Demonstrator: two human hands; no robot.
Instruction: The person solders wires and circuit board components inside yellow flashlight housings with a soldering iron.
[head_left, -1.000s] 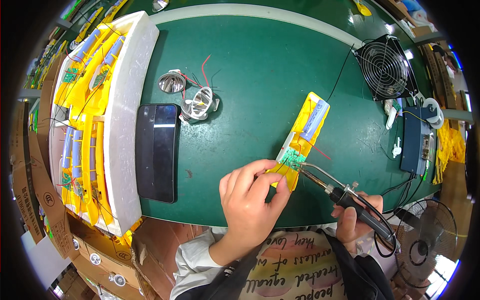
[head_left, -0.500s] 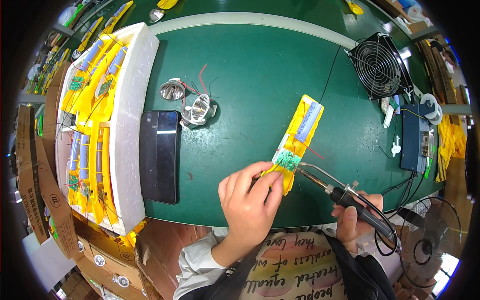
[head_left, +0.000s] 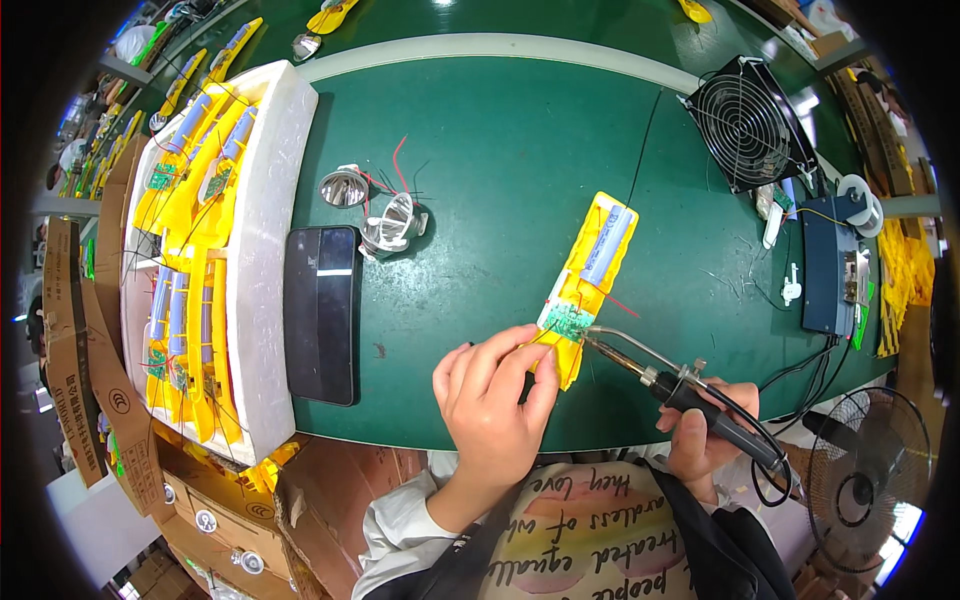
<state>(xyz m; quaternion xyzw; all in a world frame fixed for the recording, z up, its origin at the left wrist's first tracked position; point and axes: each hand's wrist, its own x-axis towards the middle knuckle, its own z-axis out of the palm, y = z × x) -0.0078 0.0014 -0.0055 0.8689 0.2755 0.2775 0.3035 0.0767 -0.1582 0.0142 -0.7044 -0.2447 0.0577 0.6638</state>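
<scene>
A yellow plastic housing lies slanted on the green bench, carrying a blue cylindrical battery and, at its near end, a small green circuit board. My left hand is closed at the board's left side, its fingertips pinching what looks like a thin dark wire. In my right hand is a soldering iron with a thin metal feed tube alongside. The iron's tip meets the board's lower right edge; exact contact is too small to tell. A red wire sticks out from the housing.
At left stands a white foam box of similar yellow housings, beside a black phone. Reflector cups with wires lie farther right. A black fan, a blue-grey box and a solder spool line the right side.
The whole view has shifted slightly. The iron's tip stays at the board's edge, and the left fingers keep their pinch beside it.
</scene>
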